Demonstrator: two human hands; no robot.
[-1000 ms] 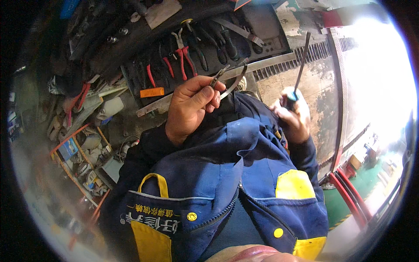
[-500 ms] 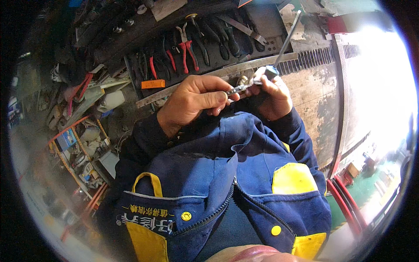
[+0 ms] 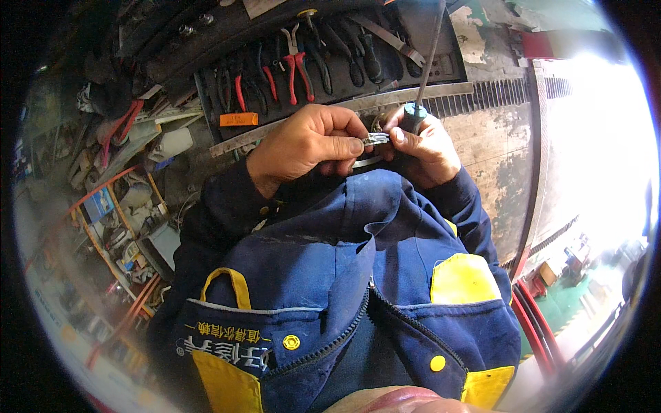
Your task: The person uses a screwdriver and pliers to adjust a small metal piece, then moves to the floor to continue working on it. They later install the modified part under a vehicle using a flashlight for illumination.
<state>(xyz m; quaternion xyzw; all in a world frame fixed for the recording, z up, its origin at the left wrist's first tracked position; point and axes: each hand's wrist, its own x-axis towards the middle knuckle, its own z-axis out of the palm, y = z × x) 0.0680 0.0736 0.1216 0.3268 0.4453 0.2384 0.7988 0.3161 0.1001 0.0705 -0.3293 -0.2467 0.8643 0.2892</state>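
My left hand (image 3: 313, 141) pinches a small silvery, pale piece (image 3: 376, 138) between thumb and fingers; its exact kind is too small to tell. My right hand (image 3: 428, 153) is closed around the blue-green handle of a screwdriver (image 3: 429, 58), whose long shaft points up and away. The right thumb and forefinger also meet the other end of the small piece. Just below it, a white cable-like strip (image 3: 366, 162) curves between the hands. Both hands are in front of my dark blue jacket (image 3: 330, 227), and the fingers partly hide what they grip.
Beyond my hands a dark tool tray (image 3: 427, 27) holds red-handled pliers (image 3: 297, 69), several dark-handled tools and an orange block (image 3: 239, 120). A metal rail edges the worn bench (image 3: 499, 138). A crate of clutter (image 3: 120, 227) stands at left, red bars (image 3: 537, 323) at lower right.
The screwdriver has swung more upright, its handle shifting slightly left. My fingers have turned the small piece nearly level, and my right thumb now presses on its end.
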